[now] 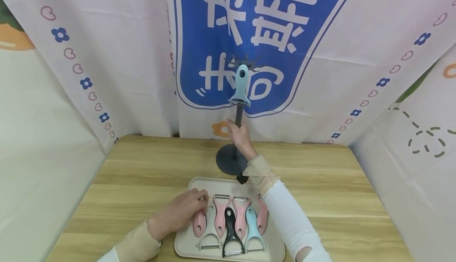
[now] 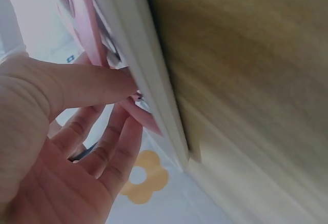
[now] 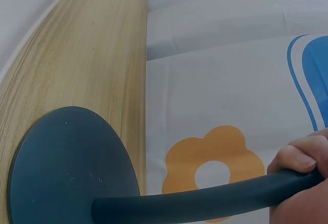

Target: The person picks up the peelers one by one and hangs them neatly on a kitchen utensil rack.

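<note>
On the tray's left side my left hand (image 1: 181,210) pinches the head end of the leftmost pink peeler (image 1: 199,224), whose handle points toward me. Thumb and fingertips come together around it in the left wrist view, hiding most of its head. My right hand (image 1: 242,137) grips the pole (image 3: 205,203) of a dark upright stand above its round base (image 3: 72,157). From the stand's pronged top (image 1: 249,62) hangs a light blue peeler (image 1: 241,84), handle up and blade down.
A beige tray (image 1: 194,183) holds more peelers: a grey-white one (image 1: 210,224), a black one (image 1: 230,226), a light blue one (image 1: 252,222) and several pink ones. The tray lies on a wooden table (image 1: 142,175). A printed curtain (image 1: 142,56) hangs behind the stand.
</note>
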Demonstrator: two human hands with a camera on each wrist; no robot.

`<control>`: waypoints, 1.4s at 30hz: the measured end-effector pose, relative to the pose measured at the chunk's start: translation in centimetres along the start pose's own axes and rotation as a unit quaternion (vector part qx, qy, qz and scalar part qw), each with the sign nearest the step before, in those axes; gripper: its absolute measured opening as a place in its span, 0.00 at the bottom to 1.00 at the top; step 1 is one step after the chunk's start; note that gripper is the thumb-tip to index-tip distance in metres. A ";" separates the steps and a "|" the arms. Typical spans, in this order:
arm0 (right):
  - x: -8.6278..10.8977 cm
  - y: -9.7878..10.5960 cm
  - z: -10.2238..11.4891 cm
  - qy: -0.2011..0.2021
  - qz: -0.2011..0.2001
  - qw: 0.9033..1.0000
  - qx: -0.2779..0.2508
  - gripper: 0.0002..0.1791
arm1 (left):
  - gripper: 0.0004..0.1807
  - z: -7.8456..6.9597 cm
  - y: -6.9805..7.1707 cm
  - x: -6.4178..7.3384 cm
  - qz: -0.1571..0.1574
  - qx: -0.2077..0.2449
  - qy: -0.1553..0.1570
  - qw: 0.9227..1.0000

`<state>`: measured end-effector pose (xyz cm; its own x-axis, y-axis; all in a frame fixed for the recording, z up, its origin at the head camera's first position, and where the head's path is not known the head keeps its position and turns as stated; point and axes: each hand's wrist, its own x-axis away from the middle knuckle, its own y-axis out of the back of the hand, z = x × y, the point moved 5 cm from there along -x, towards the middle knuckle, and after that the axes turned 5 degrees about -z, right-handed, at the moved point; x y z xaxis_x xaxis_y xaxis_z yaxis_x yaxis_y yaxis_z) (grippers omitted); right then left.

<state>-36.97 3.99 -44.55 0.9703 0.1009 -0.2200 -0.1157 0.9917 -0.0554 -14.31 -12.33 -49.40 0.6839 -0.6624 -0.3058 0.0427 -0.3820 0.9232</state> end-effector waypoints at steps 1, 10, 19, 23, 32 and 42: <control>0.1 0.1 -0.1 0.001 -0.003 1.000 -0.003 0.29 | 0.17 0.0 0.0 0.0 0.001 -0.001 0.001 1.000; 0.8 0.9 -0.8 -0.004 -0.014 1.000 -0.012 0.31 | 0.20 -0.1 0.6 0.1 0.019 0.041 0.014 0.999; 0.4 0.1 -0.3 0.002 -0.007 1.000 -0.026 0.30 | 0.19 0.4 3.0 0.0 -0.015 0.044 0.005 0.999; 0.3 0.0 -0.1 -0.001 -0.009 0.999 -0.035 0.30 | 0.17 0.5 4.0 -0.4 -0.024 0.036 0.008 0.999; 0.2 0.2 0.0 -0.006 -0.011 1.000 -0.023 0.30 | 0.11 0.4 5.8 -1.3 -0.047 0.050 0.034 0.997; 0.1 -0.3 -0.1 0.000 -0.001 1.000 -0.024 0.31 | 0.17 0.4 6.8 -2.1 -0.102 0.086 0.023 0.991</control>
<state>-36.88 3.73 -44.60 0.9706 0.0980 -0.2199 -0.1227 0.9872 -0.1018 -15.79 -13.80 -42.52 0.7067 -0.5312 -0.4673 0.0617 -0.6118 0.7886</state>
